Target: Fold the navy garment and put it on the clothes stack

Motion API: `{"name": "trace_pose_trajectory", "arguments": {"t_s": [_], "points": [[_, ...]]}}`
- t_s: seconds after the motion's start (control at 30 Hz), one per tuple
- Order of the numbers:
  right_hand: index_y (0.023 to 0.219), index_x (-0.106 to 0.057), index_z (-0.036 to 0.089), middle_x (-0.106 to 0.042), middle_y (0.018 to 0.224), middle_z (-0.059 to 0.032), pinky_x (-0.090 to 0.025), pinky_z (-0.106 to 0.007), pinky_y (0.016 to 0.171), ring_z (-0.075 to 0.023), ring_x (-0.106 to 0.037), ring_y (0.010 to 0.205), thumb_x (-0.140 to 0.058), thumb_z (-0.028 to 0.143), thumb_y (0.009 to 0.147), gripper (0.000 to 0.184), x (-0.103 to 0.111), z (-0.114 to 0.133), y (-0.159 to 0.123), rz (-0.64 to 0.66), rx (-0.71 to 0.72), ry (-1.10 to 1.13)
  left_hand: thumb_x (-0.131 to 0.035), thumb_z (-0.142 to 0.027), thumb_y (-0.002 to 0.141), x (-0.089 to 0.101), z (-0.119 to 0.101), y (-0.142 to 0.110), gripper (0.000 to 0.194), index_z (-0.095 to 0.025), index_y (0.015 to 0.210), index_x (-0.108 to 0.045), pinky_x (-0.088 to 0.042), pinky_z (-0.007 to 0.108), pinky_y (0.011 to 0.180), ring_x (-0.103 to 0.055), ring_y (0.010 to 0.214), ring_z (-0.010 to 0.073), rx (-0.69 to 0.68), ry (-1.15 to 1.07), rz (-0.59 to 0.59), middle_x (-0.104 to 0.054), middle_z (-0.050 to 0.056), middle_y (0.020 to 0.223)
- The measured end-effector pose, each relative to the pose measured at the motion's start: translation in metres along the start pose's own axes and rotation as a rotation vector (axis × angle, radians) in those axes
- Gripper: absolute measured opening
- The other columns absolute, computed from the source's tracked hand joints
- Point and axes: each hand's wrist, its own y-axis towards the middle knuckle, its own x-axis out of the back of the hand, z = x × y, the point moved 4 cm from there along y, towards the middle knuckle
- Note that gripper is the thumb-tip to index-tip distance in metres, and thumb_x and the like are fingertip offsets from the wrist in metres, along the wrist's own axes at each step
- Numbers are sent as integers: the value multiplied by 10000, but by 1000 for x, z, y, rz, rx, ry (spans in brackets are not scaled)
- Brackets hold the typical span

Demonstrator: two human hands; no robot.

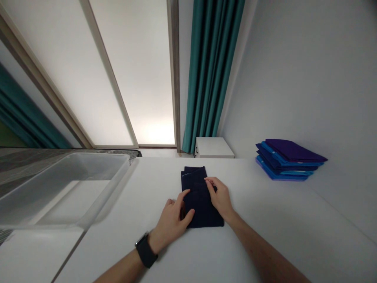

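A dark navy piece of folded cloth (203,210) lies on the white table in front of me, with a narrower folded part at its far end. My left hand (174,220) rests at the cloth's left edge, index finger and thumb apart and touching its top; the other fingers are curled and partly hidden. On the right side, my right hand (219,198) pinches the cloth's edge between thumb and index finger near the fold. A black watch (146,250) is on my left wrist.
To the right stands a stack of folded blue and purple cloths (290,161) near the wall. A translucent plastic bin (103,202) sits at the left of the white table (141,188). Beyond the far edge are a small white cabinet (214,147) and a teal curtain (213,74).
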Motion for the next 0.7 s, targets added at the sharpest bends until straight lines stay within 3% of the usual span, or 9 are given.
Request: {"name": "trace_pose_trajectory", "arguments": {"t_s": [0.13, 0.27, 0.5, 0.6, 0.7], "points": [[1145, -583, 200, -649, 1001, -73, -482, -378, 887, -205, -609, 919, -422, 320, 932, 293, 1, -5, 0, 14, -55, -12, -460, -335, 945, -4, 4, -1, 436, -223, 1366, -438, -398, 342, 749, -584, 656, 192, -28, 18, -15, -626, -23, 682], [1261, -504, 215, -591, 1039, -60, -453, -411, 954, -213, -576, 1002, -486, 225, 860, 402, 5, -5, -8, 92, -24, -61, -451, -323, 956, -4, 5, -2, 334, -240, 1272, -524, -399, 347, 741, -578, 669, 196, -42, 20, -24, -644, -11, 708], [1198, -556, 242, -556, 1109, -81, -448, -419, 986, -218, -546, 1078, -395, 168, 916, 333, 0, 11, -8, 146, 98, -12, -443, -313, 963, -2, 6, -2, 265, -229, 1196, -537, -406, 356, 748, -578, 674, 192, -32, 24, -80, -659, -3, 729], [1214, -549, 245, -550, 1109, -85, -463, -425, 974, -222, -556, 1056, -404, 136, 899, 364, -10, 5, -8, 179, 82, -33, -434, -285, 965, -1, 9, -2, 322, -201, 1273, -479, -418, 361, 735, -568, 632, 190, -22, 79, -78, -640, -18, 674], [1213, -543, 250, -551, 1113, -86, -474, -431, 965, -223, -565, 1047, -407, 108, 885, 383, -18, -5, -10, 209, 61, -60, -433, -237, 952, 3, 2, -5, 330, -193, 1268, -516, -439, 382, 759, -605, 753, 213, -123, 213, -151, -675, 42, 817]]}}
